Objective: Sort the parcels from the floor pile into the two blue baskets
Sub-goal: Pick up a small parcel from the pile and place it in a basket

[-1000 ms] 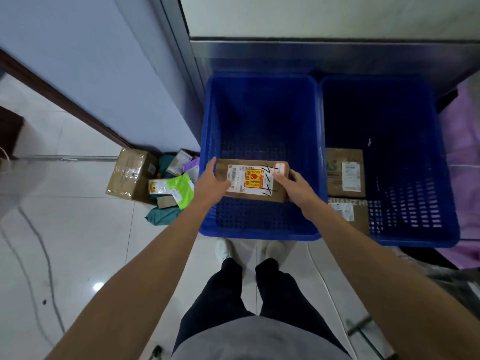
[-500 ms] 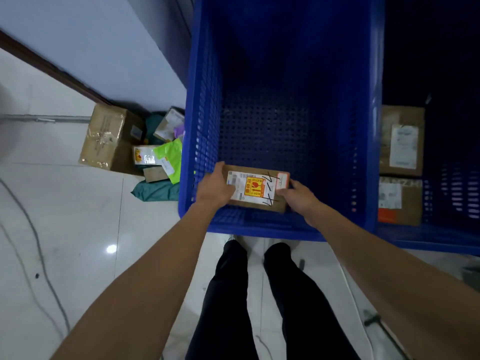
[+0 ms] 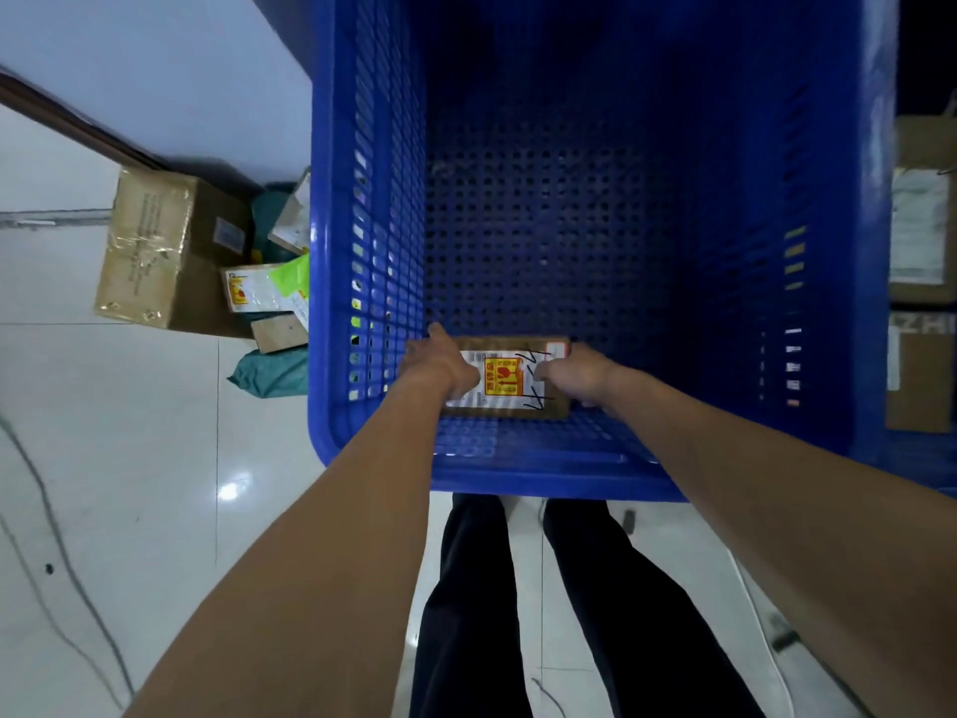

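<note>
**boxguy:** So both arms are reaching down into the left basket [image 3: 362,251]. The left hand [image 3: 440,362] is wrapped round one end of a small cardboard box [image 3: 510,380] and the right hand [image 3: 569,373] is closed on the other end, fingers curled over the top edge. The box sits level between them, label up, low down near the basket wall closest to the body. Can't tell if it's actually touching the bottom yet or hanging just above it.

**sortmonkey:** Looks like the put-down step to me. I'd just keep it flat and lower it till you feel the floor of the basket take the weight, then open both hands together. Let one end go first and it tips.

**boxguy:** There's a yellow and red sticker on the label, looks like a fragile mark, though the print's too small for me to read.

**sortmonkey:** Then definitely no dropping it. That basket looks empty otherwise, so there's loads of room beyond the hands. Parking it tight in the near corner is fine and leaves space for later ones.

**boxguy:** Plenty still to do. The floor pile [image 3: 217,282] is off past the left hand, outside the basket: a big brown carton, a green bag, some small packets. The other basket, out past the right hand, has a couple of cardboard parcels [image 3: 922,225] in it already.

**sortmonkey:** Watch your knuckles on the mesh wall when you pull out, left hand's right beside it.
</note>
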Demonstrator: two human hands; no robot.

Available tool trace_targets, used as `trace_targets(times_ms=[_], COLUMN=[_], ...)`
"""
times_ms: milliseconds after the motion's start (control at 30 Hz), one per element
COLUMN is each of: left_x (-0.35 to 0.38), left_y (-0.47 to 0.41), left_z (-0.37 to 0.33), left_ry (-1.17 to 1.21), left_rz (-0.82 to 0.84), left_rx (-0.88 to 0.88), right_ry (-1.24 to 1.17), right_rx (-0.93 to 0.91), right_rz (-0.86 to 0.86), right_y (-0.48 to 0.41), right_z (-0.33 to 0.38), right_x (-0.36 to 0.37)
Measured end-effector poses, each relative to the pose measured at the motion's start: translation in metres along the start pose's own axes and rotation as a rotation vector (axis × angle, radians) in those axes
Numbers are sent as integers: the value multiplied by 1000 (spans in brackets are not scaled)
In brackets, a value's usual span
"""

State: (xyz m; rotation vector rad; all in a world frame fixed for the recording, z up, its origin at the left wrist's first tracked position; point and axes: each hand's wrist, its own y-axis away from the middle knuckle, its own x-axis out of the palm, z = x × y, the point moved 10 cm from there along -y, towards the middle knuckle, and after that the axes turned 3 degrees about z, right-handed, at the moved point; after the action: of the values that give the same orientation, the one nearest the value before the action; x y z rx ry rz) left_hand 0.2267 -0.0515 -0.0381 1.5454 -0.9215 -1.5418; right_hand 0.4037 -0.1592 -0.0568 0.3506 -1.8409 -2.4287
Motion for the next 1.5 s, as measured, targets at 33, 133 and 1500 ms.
trace_targets(times_ms=[33,133,1500], left_x=[1,0,-119], left_y=[-2,-4,363], left_z=[0,-1,3], left_ry=[-9,-32,104], left_rz=[2,-5,-285], left_rx=[3,19,216], right_ry=[8,23,641], right_rx=[20,74,-261], right_rz=[2,-11,-88], right_y=[-3,-4,345], right_z=[-2,-6,84], right_x=[2,4,13])
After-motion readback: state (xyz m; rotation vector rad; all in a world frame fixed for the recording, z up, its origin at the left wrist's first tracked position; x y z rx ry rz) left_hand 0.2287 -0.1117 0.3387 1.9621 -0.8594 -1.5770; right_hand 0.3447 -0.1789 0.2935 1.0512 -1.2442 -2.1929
